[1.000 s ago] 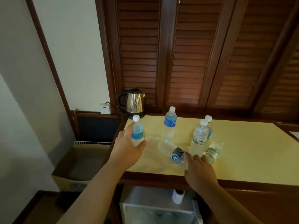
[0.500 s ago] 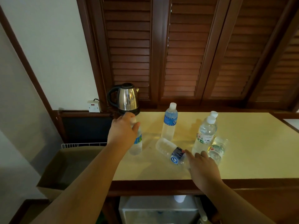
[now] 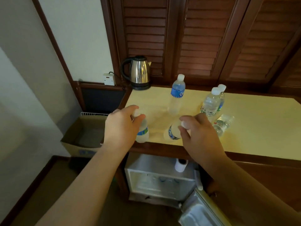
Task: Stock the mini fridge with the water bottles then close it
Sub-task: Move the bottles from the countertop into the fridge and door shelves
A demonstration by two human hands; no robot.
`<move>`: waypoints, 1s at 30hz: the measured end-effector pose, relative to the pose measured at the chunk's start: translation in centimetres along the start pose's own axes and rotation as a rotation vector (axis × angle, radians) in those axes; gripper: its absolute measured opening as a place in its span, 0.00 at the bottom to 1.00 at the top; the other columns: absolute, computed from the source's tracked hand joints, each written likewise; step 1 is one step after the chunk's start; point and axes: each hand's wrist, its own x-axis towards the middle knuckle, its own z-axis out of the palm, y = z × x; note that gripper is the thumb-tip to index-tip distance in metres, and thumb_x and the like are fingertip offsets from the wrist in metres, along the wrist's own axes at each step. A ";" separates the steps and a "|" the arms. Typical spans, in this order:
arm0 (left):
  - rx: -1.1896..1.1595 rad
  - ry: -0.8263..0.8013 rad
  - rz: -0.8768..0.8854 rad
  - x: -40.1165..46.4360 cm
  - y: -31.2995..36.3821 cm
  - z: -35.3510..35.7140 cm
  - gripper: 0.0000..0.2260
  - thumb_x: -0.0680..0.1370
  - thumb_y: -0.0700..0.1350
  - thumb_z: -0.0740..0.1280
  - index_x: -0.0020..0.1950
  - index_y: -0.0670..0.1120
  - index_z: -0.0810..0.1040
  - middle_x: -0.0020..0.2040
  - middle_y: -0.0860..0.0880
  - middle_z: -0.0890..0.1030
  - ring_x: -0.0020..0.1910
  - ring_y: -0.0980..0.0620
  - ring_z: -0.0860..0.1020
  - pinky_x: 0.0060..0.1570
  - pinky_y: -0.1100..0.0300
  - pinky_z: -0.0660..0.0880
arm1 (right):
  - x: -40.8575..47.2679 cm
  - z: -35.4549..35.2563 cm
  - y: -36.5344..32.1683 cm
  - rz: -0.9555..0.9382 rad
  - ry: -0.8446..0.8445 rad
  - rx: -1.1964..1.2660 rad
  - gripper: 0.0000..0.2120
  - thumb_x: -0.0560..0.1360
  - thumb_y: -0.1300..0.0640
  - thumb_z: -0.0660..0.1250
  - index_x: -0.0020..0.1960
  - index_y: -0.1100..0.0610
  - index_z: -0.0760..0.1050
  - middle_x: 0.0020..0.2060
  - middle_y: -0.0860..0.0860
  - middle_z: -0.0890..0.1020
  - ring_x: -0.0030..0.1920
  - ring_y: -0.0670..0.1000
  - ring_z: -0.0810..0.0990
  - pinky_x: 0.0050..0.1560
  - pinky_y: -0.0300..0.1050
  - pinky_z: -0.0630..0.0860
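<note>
My left hand (image 3: 121, 126) and right hand (image 3: 197, 129) each grip a bottle by its cap; either could slip free above the open fridge (image 3: 160, 181).

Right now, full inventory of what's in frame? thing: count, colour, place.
water bottles: 6, clear with white caps; one in each hand, one upright with blue label mid-counter, two upright at right, one lying down beside them
counter: 1, pale yellow top, dark wood edge
kettle: 1, steel and black, back left corner
wall socket: 1, white, left of kettle
cardboard box: 1, brown, floor at left
mini fridge: 1, white, under counter, door open
white roll: 1, on fridge top
shutters: dark wood, behind counter
left hand: grips a bottle's top
right hand: grips a bottle's cap end
</note>
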 end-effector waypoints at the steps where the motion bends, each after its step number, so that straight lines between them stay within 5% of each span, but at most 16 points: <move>1: 0.007 0.023 0.005 -1.8 0.6 -1.0 0.16 0.78 0.54 0.72 0.63 0.50 0.82 0.45 0.49 0.84 0.42 0.52 0.83 0.41 0.53 0.83 | -0.7 -0.5 -0.2 -0.022 0.041 0.026 0.12 0.79 0.58 0.71 0.62 0.58 0.79 0.51 0.58 0.76 0.46 0.60 0.78 0.46 0.56 0.81; 7: 0.029 -0.036 0.002 -13.3 0.7 -3.8 0.13 0.77 0.53 0.73 0.60 0.50 0.84 0.45 0.53 0.84 0.40 0.60 0.83 0.35 0.65 0.80 | -6.8 -0.8 -0.1 0.010 0.010 0.175 0.15 0.79 0.50 0.68 0.61 0.56 0.80 0.50 0.54 0.75 0.44 0.54 0.76 0.45 0.48 0.77; 12: 0.050 -0.180 -0.129 -19.7 -3.8 0.2 0.13 0.75 0.55 0.72 0.58 0.54 0.84 0.43 0.56 0.83 0.40 0.62 0.81 0.36 0.70 0.77 | -14.5 4.8 0.6 0.133 -0.272 0.210 0.17 0.79 0.43 0.63 0.64 0.49 0.77 0.53 0.47 0.71 0.50 0.47 0.76 0.47 0.46 0.80; 16: 0.064 -0.218 -0.278 -23.9 -9.0 5.6 0.18 0.74 0.59 0.71 0.61 0.55 0.85 0.41 0.56 0.79 0.35 0.63 0.79 0.33 0.74 0.71 | -20.8 12.2 1.9 0.192 -0.383 0.232 0.11 0.77 0.48 0.70 0.58 0.45 0.78 0.51 0.41 0.69 0.51 0.49 0.77 0.48 0.42 0.75; 21: -0.019 -0.166 -0.427 -27.9 -14.8 12.6 0.14 0.73 0.52 0.77 0.58 0.58 0.85 0.42 0.56 0.79 0.37 0.58 0.79 0.33 0.69 0.73 | -26.0 22.5 4.4 0.252 -0.498 0.192 0.15 0.72 0.56 0.77 0.54 0.44 0.76 0.47 0.47 0.72 0.44 0.52 0.79 0.41 0.48 0.81; 26: -0.108 -0.111 -0.456 -30.9 -20.1 19.2 0.04 0.75 0.50 0.74 0.48 0.56 0.82 0.38 0.59 0.78 0.39 0.58 0.79 0.33 0.61 0.79 | -27.2 35.3 6.6 0.230 -0.643 0.073 0.12 0.78 0.55 0.72 0.60 0.54 0.80 0.53 0.55 0.78 0.52 0.57 0.80 0.51 0.43 0.76; 30: -0.130 -0.097 -0.527 -33.1 -24.2 23.5 0.06 0.76 0.51 0.75 0.51 0.58 0.81 0.40 0.63 0.79 0.41 0.59 0.80 0.40 0.67 0.77 | -27.0 44.5 8.0 0.266 -0.757 0.064 0.15 0.81 0.51 0.66 0.65 0.53 0.76 0.60 0.56 0.75 0.58 0.57 0.76 0.57 0.49 0.74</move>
